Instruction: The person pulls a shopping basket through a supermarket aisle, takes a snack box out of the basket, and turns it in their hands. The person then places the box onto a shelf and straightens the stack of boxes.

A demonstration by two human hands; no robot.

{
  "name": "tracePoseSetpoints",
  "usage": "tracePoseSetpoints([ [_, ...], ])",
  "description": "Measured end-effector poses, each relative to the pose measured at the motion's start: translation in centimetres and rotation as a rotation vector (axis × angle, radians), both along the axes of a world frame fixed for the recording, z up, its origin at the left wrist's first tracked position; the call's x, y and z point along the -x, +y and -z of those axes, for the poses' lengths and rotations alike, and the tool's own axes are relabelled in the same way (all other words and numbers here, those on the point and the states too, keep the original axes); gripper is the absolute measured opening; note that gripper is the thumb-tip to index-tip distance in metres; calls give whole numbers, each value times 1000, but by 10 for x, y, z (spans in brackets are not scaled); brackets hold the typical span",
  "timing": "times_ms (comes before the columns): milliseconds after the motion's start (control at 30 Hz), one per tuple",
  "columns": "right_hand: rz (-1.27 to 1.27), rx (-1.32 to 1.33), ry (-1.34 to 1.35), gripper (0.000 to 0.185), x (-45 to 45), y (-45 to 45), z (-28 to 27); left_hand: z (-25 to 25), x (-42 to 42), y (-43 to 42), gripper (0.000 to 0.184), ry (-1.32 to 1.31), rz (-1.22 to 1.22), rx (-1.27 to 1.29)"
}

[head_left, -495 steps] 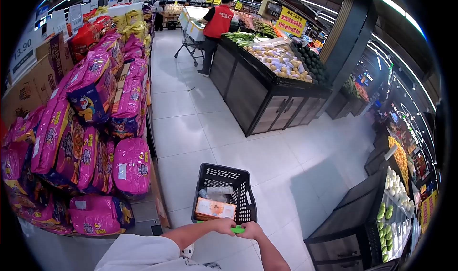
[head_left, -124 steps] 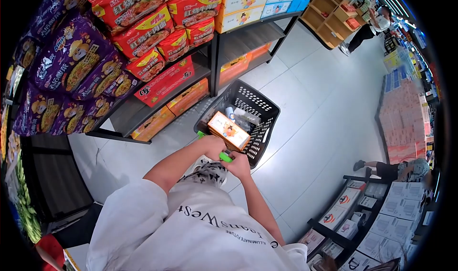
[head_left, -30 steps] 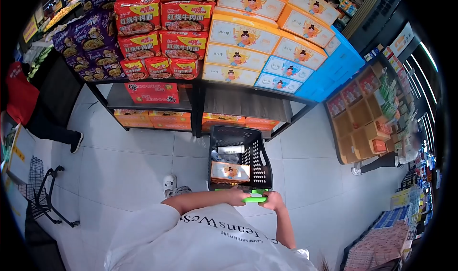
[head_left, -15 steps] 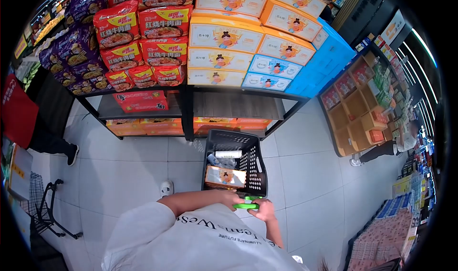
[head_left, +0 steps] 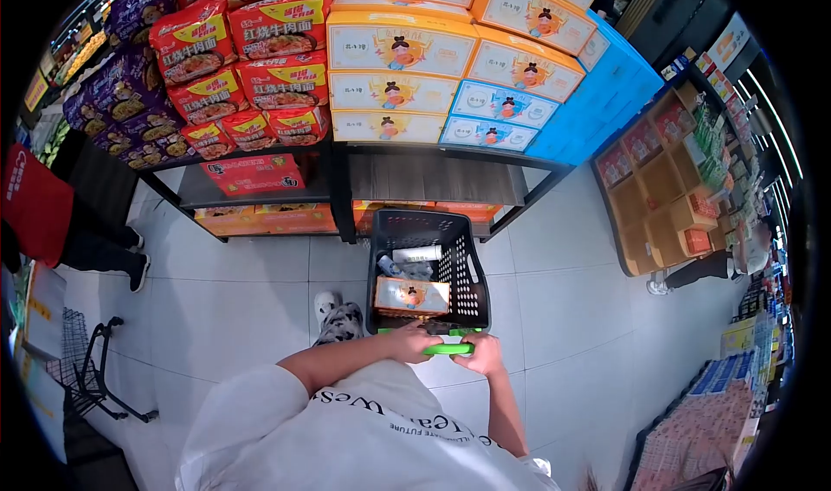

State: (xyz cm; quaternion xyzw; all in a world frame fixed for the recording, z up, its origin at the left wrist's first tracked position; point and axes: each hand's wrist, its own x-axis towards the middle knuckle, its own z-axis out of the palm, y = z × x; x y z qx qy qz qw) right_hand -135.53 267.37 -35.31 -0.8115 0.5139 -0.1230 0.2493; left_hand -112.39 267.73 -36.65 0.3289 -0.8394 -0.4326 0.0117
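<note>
A black shopping basket [head_left: 478, 294] with perforated sides stands in front of me, close to the shelf. Both of my hands grip its green handle [head_left: 447, 349]: my left hand [head_left: 410, 342] is closed on the left end, my right hand [head_left: 479, 355] on the right end. Inside the basket, an orange and white box [head_left: 412, 295] with a cartoon figure lies nearest to me. Beyond it are a crumpled clear plastic item [head_left: 407, 269] and a white cylindrical item [head_left: 418, 254], whose kinds I cannot make out.
Ahead, a dark shelf [head_left: 433, 178] carries red noodle packs [head_left: 277, 32], purple packs [head_left: 121, 84] and stacked orange boxes [head_left: 398, 48]. A person in red [head_left: 39, 197] stands at left, near a wire cart [head_left: 86, 365]. A wooden rack [head_left: 662, 192] is at right, with another person's legs [head_left: 697, 270].
The basket and my hands sit slightly higher in view, and the shelf appears nearer. A patterned trouser leg of mine now shows beside the basket. My grip on the handle continues.
</note>
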Motion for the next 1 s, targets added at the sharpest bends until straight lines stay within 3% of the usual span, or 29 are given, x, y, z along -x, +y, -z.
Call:
tracePoseSetpoints([
  [300, -20, -157, 166, 30, -6, -46, -5, 26, 3, -41, 34, 120, 74, -67],
  [400, -29, -235, 237, 29, -10, -53, -1, 2, -3, -67, 43, 10, 208, -258],
  [433, -22, -299, 295, 29, -12, -56, -4, 9, -7, -73, 55, -1, 210, -379],
  [533, -37, -440, 407, 29, -21, -67, -22, 70, -23, -98, 63, 50, -6, -816],
  [667, -34, -386, 388, 26, -22, -72, -18, 130, -99, -142, 58, -208, -142, -523],
  [733, -52, -316, 379, 26, -19, -69, -9, 145, -147, -148, 53, -230, -285, -549],
  [800, -62, -328, 372, 26, -18, -68, -7, 175, -194, -141, 54, -393, -235, -439],
  [900, -95, -367, 410, 27, -18, -74, -6, 195, -216, -165, 50, -429, -227, -504],
  [1000, -115, -465, 472, 30, -19, -78, -9, 201, -221, -179, 38, -356, -276, -391],
])
